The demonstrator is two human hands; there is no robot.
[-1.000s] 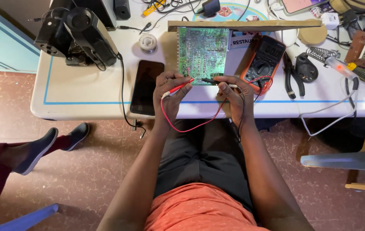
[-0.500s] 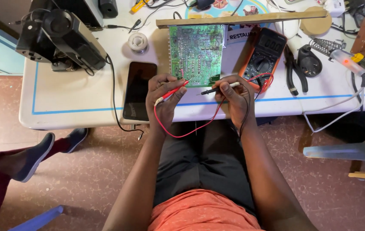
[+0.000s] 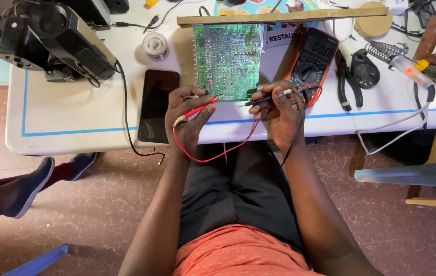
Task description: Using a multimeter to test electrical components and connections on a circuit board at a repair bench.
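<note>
At the near edge of the white bench (image 3: 64, 128), the left hand (image 3: 187, 115) is closed around a red multimeter probe (image 3: 197, 110), and the right hand (image 3: 279, 110) is closed around a black probe (image 3: 264, 98). Both tips are aimed at the lower edge of a green circuit board (image 3: 230, 60), which lies solder side up just beyond the hands; whether either tip is actually touching a joint cannot be told. A red lead (image 3: 218, 153) hangs in a loop below the bench edge, over the lap. Beside the left hand a dark phone (image 3: 157, 105) lies flat. Beside the right hand, touching the board's right edge, an orange-cased multimeter (image 3: 312, 59) is set, with pliers (image 3: 341, 76) further right and a soldering iron (image 3: 422, 71) near its coiled stand. Further back a solder reel (image 3: 155, 44) and a black machine (image 3: 54, 38) are seen. The solder joints are packed closely, so a slipped tip could bridge two neighbouring pads and give a false reading. The hanging lead could also be snagged by a knee, and the probe pulled off its point.
</note>
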